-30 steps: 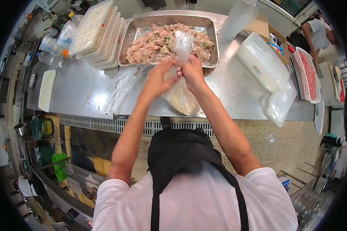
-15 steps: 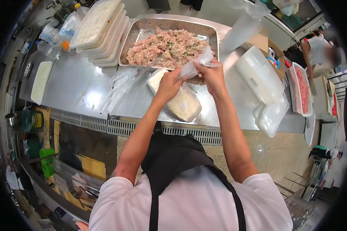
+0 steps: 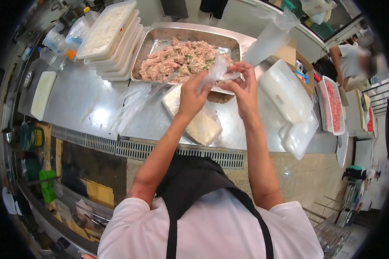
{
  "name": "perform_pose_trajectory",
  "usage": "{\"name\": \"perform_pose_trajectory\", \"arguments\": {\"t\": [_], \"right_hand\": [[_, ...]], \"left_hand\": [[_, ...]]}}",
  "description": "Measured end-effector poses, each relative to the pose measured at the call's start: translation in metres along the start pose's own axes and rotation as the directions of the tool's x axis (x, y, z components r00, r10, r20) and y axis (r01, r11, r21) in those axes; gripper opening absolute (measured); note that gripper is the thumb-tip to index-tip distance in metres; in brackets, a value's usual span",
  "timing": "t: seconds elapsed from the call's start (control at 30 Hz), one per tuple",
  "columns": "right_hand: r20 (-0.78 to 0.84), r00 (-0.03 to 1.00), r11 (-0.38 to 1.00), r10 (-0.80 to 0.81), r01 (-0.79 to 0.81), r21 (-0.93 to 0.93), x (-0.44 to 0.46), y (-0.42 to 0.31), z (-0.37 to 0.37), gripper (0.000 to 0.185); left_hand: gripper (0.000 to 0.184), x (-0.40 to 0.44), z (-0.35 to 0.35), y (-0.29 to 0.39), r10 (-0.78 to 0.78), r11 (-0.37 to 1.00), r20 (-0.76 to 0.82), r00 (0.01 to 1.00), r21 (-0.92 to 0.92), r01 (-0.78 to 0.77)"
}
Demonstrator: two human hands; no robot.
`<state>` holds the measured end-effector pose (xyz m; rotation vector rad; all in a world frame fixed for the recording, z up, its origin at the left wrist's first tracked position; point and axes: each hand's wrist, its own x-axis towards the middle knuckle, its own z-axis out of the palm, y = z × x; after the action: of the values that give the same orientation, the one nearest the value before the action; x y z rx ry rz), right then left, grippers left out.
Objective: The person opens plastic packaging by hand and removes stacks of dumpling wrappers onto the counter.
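My left hand [image 3: 192, 96] is closed on one side of a thin clear plastic bag [image 3: 219, 69]. Opposite it, my right hand [image 3: 245, 90] pinches the bag's other side between thumb and fingers. The bunched plastic stands up between the two hands. Just behind it is a metal tray [image 3: 140, 52] with a mound of minced meat [image 3: 181, 58] flecked with green. Under my hands, on the steel counter, lies a plastic-wrapped stack of pale, flat sheets [image 3: 204, 125], partly covered by my left hand and wrist.
Lidded plastic boxes [image 3: 112, 39] are stacked at the left, near plastic bottles [image 3: 52, 58]. Loose clear bags [image 3: 132, 105] lie left of the wrapped stack. At the right are translucent containers [image 3: 285, 90] and a basket of red meat [image 3: 332, 101]. Another person [image 3: 350, 60] stands farther right.
The right hand's fingers have shifted their hold on the plastic, and its upper fingers are now raised. The view has tilted slightly, so the counter sits a little lower.
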<state>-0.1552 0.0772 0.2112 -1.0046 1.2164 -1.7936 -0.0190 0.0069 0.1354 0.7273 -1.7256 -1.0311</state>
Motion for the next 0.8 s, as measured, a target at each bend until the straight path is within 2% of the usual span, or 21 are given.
{"name": "perform_pose_trajectory", "arguments": {"t": [0.03, 0.07, 0.13, 0.17, 0.23, 0.33, 0.4, 0.47, 0.5, 0.53, 0.57, 0.6, 0.67, 0.73, 0.77, 0.8], "right_hand": [[-0.051, 0.996, 0.998, -0.067, 0.066, -0.013, -0.002, 0.0, 0.0, 0.036], [-0.06, 0.996, 0.998, -0.069, 0.068, -0.017, -0.003, 0.002, 0.001, 0.036], [-0.059, 0.995, 0.953, -0.086, 0.065, -0.296, -0.006, 0.008, 0.003, 0.033], [-0.082, 0.991, 0.935, -0.106, 0.071, -0.348, -0.006, 0.007, 0.001, 0.025], [-0.075, 0.992, 0.953, -0.104, 0.077, -0.293, -0.003, 0.007, -0.003, 0.021], [-0.051, 0.992, 0.971, -0.113, 0.099, -0.22, -0.005, 0.006, -0.003, 0.016], [-0.034, 0.991, 0.972, -0.13, 0.121, -0.201, -0.008, 0.002, 0.004, 0.015], [-0.002, 0.99, 0.976, -0.139, 0.137, -0.168, -0.013, -0.008, 0.014, 0.017], [-0.001, 0.99, 0.977, -0.139, 0.137, -0.166, -0.015, -0.012, 0.017, 0.017], [0.002, 0.989, 0.98, -0.149, 0.148, -0.134, -0.018, -0.015, 0.02, 0.018], [0.003, 0.987, 0.982, -0.159, 0.158, -0.103, -0.02, -0.016, 0.021, 0.02], [0.0, 0.987, 0.982, -0.159, 0.158, -0.1, -0.021, -0.015, 0.021, 0.02], [0.02, 0.983, 0.982, -0.182, 0.182, -0.038, -0.023, -0.011, 0.022, 0.021], [0.019, 0.985, 0.984, -0.173, 0.173, -0.051, -0.023, -0.006, 0.024, 0.022], [0.015, 0.986, 0.984, -0.166, 0.166, -0.067, -0.024, -0.005, 0.025, 0.023], [0.015, 0.986, 0.984, -0.165, 0.165, -0.066, -0.024, -0.006, 0.027, 0.023]], "left_hand": [[0.035, 0.0, 0.001, 0.006, 0.048, 0.995, -0.035, 0.998, 0.09, -0.044], [0.035, 0.001, 0.003, 0.008, 0.048, 0.995, -0.027, 0.998, 0.084, -0.046], [0.037, 0.0, 0.004, 0.011, 0.132, 0.991, -0.063, 0.989, 0.02, -0.131], [0.037, 0.002, 0.003, 0.014, 0.134, 0.991, -0.052, 0.99, 0.014, -0.134], [0.04, 0.01, -0.004, 0.027, 0.207, 0.978, -0.098, 0.973, 0.01, -0.207], [0.042, 0.018, -0.019, 0.049, 0.227, 0.973, -0.032, 0.973, 0.044, -0.226], [0.037, 0.026, -0.021, 0.062, 0.242, 0.968, -0.047, 0.969, 0.082, -0.238], [0.023, 0.03, -0.024, 0.063, 0.071, 0.995, 0.017, 0.997, 0.07, -0.072], [0.023, 0.032, -0.027, 0.06, 0.071, 0.995, 0.017, 0.997, 0.072, -0.072], [0.017, 0.033, -0.031, 0.056, -0.038, 0.989, 0.02, 0.999, -0.146, 0.04], [0.012, 0.034, -0.034, 0.053, -0.143, 0.923, 0.048, 0.989, -0.355, 0.151], [0.012, 0.034, -0.036, 0.052, -0.143, 0.923, 0.05, 0.988, -0.352, 0.151], [0.006, 0.034, -0.04, 0.05, -0.315, 0.665, 0.123, 0.941, -0.679, 0.311], [0.006, 0.033, -0.04, 0.058, -0.329, 0.678, 0.11, 0.938, -0.664, 0.316], [0.009, 0.032, -0.034, 0.065, -0.227, 0.823, -0.138, 0.964, -0.556, 0.114], [0.012, 0.03, -0.031, 0.072, -0.078, 0.92, -0.358, 0.93, -0.385, -0.072]]}}
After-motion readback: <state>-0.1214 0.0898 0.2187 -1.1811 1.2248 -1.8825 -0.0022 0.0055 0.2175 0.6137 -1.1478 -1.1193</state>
